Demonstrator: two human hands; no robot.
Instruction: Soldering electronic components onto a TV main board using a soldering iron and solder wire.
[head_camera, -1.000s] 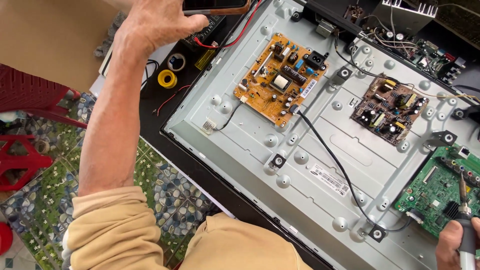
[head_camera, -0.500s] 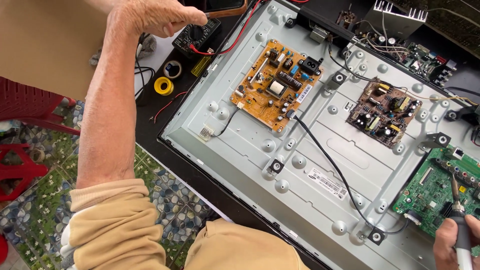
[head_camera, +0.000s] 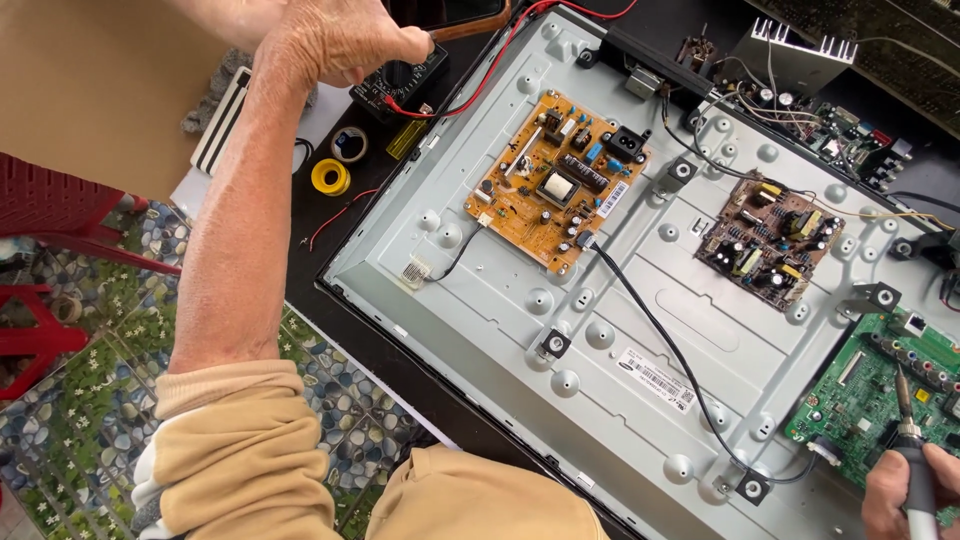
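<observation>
Probe (head_camera: 905, 400) tip sits on the green main board (head_camera: 880, 395) at the panel's lower right corner — my right hand (head_camera: 900, 495) is closed round its handle, only partly in frame. Left hand (head_camera: 335, 40) is up at the black multimeter (head_camera: 405, 85) off the top edge of the panel, fingers curled on its dial; whether I'm gripping or just touching, can't tell from this angle. Red lead (head_camera: 480, 65) runs from the meter toward the top of frame.

Status as I judge it: back cover is already off, metal chassis (head_camera: 600, 370) lies bare, all boards still screwed in — orange power supply board (head_camera: 558, 180), brown board (head_camera: 768, 243), green main board. Black cable (head_camera: 650, 330) still links the power supply to the lower right corner. So opening up is done and measuring is in hand; nothing looks pulled or swapped, and closing up is all still ahead.

Yellow tape roll (head_camera: 330, 177) lies on the table left of the panel.
</observation>
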